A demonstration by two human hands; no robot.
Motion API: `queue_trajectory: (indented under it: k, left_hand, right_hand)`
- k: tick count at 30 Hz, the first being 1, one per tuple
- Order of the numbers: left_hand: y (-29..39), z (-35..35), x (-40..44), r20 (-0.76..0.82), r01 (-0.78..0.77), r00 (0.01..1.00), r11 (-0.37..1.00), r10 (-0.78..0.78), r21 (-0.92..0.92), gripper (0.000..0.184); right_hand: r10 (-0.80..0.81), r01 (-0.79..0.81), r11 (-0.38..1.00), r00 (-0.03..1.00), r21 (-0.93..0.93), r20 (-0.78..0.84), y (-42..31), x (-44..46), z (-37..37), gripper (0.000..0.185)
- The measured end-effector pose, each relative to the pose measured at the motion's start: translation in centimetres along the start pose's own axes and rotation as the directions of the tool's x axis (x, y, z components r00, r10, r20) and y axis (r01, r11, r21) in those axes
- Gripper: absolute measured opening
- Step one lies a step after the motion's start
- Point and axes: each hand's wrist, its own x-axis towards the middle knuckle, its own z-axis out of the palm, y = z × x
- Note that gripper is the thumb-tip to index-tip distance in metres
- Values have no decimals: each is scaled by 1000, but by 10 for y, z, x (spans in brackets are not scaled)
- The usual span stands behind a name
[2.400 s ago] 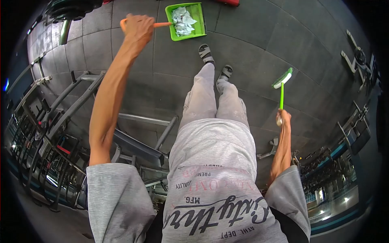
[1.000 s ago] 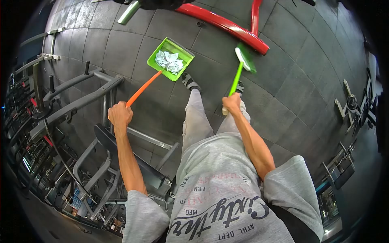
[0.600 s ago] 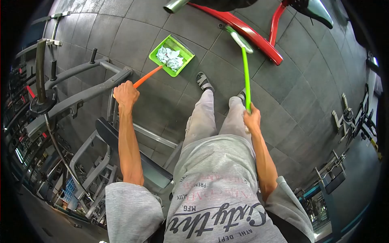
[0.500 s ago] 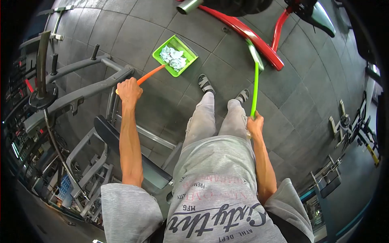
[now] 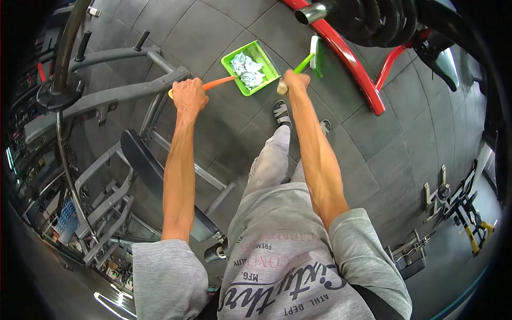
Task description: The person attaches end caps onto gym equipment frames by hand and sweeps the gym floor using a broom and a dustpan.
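Dustpan (image 5: 263, 57), on the far side, left of the brush (image 5: 313, 52): likely light, stiff plastic, best held by its orange handle (image 5: 218, 82), which the left hand (image 5: 189, 98) grips; crumpled scraps (image 5: 247, 70) inside could slide; right hand (image 5: 295, 84) clasps the brush's green handle (image 5: 304, 63)

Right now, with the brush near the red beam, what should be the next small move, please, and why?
Perhaps draw the brush slightly toward the dustpan. The right hand grips the brush between the beam and the pan, whose side opposite its handle faces the brush; the left hand holds that handle.
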Motion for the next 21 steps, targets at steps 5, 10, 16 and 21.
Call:
queue_trajectory:
  k: [5,10,16,21]
  left_hand:
    - [-17,9,-4,-4,21,1000,1000,-21,-2,13]
    - [-35,18,-12,22,40,999,999,-39,-27,9]
    - [-40,27,-24,12,66,998,997,-65,-40,8]
    - [-47,1,-28,122,296,950,953,-286,-72,11]
  right_hand:
    - [23,-36,982,997,185,73,-10,-44,-41,9]
    - [65,-82,995,961,52,269,24,-105,-198,19]
    - [122,-117,992,977,-40,175,16,-116,-272,9]
    - [234,-235,972,972,-20,-23,31,-55,-257,5]
